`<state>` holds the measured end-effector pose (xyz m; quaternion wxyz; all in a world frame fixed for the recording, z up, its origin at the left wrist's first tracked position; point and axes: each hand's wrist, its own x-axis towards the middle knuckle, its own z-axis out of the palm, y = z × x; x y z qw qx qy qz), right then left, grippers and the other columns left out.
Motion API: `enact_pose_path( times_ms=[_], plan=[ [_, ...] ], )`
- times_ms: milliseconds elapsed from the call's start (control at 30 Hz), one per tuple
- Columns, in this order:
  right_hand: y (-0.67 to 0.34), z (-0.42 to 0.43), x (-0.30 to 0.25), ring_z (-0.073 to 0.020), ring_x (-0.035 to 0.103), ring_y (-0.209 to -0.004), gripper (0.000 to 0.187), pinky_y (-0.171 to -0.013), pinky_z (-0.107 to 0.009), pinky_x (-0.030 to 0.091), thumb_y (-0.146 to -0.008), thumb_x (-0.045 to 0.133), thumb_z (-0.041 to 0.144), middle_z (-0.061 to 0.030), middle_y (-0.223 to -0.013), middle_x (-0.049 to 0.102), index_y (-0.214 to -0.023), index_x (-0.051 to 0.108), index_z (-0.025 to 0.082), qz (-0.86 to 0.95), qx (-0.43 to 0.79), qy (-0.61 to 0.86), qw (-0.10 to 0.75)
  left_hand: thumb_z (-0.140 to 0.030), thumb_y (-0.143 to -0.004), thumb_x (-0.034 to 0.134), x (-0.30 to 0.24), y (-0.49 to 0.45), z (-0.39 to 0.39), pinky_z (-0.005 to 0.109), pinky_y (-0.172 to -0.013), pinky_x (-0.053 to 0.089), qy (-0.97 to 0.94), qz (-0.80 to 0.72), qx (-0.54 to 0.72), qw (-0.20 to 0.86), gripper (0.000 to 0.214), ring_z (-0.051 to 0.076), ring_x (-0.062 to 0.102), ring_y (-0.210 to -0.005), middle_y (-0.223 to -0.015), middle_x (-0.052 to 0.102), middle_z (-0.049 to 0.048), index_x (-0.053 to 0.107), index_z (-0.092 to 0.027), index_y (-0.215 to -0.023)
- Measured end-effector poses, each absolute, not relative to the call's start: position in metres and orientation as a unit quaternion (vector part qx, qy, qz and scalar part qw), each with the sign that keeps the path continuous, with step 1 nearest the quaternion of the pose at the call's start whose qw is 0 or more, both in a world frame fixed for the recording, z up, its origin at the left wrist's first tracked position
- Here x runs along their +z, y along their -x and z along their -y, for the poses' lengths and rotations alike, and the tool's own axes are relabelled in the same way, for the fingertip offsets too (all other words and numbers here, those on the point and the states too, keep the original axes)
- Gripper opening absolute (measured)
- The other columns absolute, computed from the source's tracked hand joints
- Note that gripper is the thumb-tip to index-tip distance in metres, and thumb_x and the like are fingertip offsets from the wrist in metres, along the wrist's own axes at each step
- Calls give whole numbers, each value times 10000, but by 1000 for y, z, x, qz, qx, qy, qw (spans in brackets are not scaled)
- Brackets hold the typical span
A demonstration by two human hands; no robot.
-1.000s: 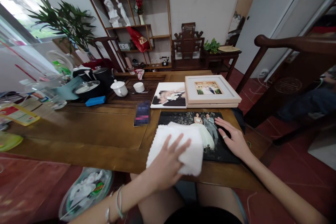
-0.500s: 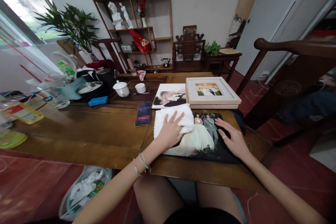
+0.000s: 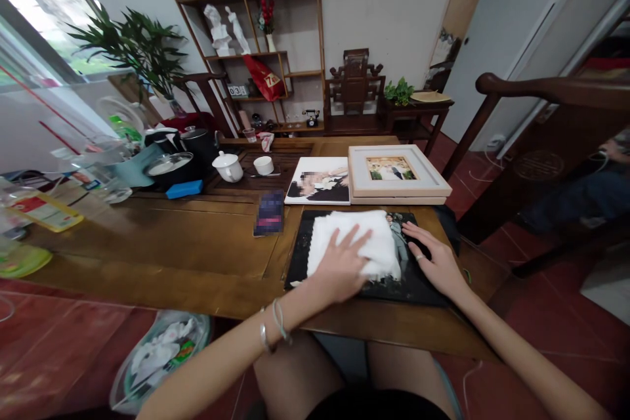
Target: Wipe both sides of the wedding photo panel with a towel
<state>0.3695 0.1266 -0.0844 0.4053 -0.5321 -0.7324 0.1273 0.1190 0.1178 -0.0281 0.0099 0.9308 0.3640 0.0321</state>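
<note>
A dark wedding photo panel (image 3: 301,256) lies flat near the front edge of the wooden table. Over its middle is spread a white cloth (image 3: 381,236), covering most of the printed picture. My left hand (image 3: 344,262) rests flat on the cloth with its fingers spread, pressing it against the panel. On the panel's right side, my right hand (image 3: 436,262) lies with fingers stretched out, touching its surface and holding nothing. Just behind the panel are a white-edged photo print (image 3: 319,182) and a framed photo (image 3: 428,174) stacked on another frame.
Left of the panel lies a dark pixelated booklet or phone (image 3: 268,213). Farther left stand a white teapot (image 3: 228,167), a small cup (image 3: 264,165), a blue sponge-like block (image 3: 184,189) and bottles. A lined waste bin (image 3: 162,354) is below the table; a wooden chair (image 3: 526,157) stands at right.
My left hand has slid the white cloth rightward and toward me across the photo panel, uncovering the panel's left part. My right hand stays almost in place.
</note>
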Motion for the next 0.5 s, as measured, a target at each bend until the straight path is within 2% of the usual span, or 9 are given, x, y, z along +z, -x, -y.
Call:
enact_pose_path(
  times_ms=[167,333,500],
  plan=[
    [-368,-126,-84,-261,534,-1251,321,-1082,-501,391,-884,474,276,-104,-1281,623,-1139,653,197,730,129,532,409,-336,-902,502,-32,-120,-160,659,-1070,211,-898,-438,45,-24,374,378,186,-1412,-1542,257,87,608,-192,-1230],
    [-370,-126,-84,-262,531,-1254,332,-1078,-498,393,-876,474,273,-114,-1291,616,-1144,651,190,729,133,532,409,-380,-869,558,-36,-138,-112,663,-1075,175,-925,-378,45,-19,288,399,150,-1413,-1552,233,78,704,-209,-1049],
    [-372,-125,-83,-266,518,-1267,355,-1061,-481,413,-871,467,288,-110,-1318,597,-1166,645,204,736,151,522,403,-415,-896,505,-33,-144,-70,636,-1073,195,-956,-284,66,-14,366,391,148,-1415,-1563,198,73,632,-232,-1187]
  ],
)
